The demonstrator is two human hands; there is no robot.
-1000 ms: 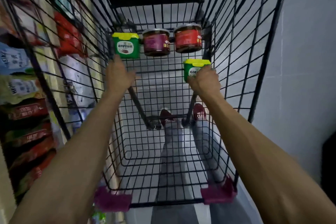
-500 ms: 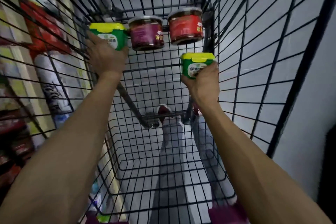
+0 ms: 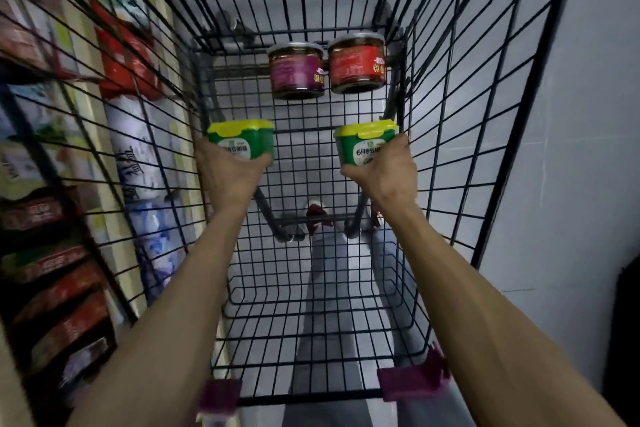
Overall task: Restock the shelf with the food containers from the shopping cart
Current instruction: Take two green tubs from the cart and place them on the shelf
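Two green tubs up now! The left green tub (image 3: pixel 242 140) sits in my left hand (image 3: pixel 228 180) and the right green tub (image 3: pixel 367 146) in my right hand (image 3: pixel 384 173), both yellow lid up, level with each other over the mesh. That left one is the news: a second ago it stood in the far row beside the purple-labelled jar (image 3: pixel 297 71) with my hand only reaching for it, and now it has come back out of that row towards me. The right tub was already held and has barely shifted. On the left, the fingers (image 3: pixel 205 151) wrap the tub's outer side and the thumb comes under the near corner. On the right, the fingers (image 3: pixel 401 146) curl round the outer side and the label faces me. Both grips are full and closed on the tubs, nothing spare. Left behind at the far end of the shopping cart (image 3: pixel 460 121) are that purple jar and the red-labelled jar (image 3: pixel 356 64), side by side and just about touching. With both hands loaded, I'd say picking is done for this round and the lift out comes next. The shelf (image 3: pixel 52 218) lies to my left beyond the wire side, its packets blurred, so I can't pick out a slot yet.
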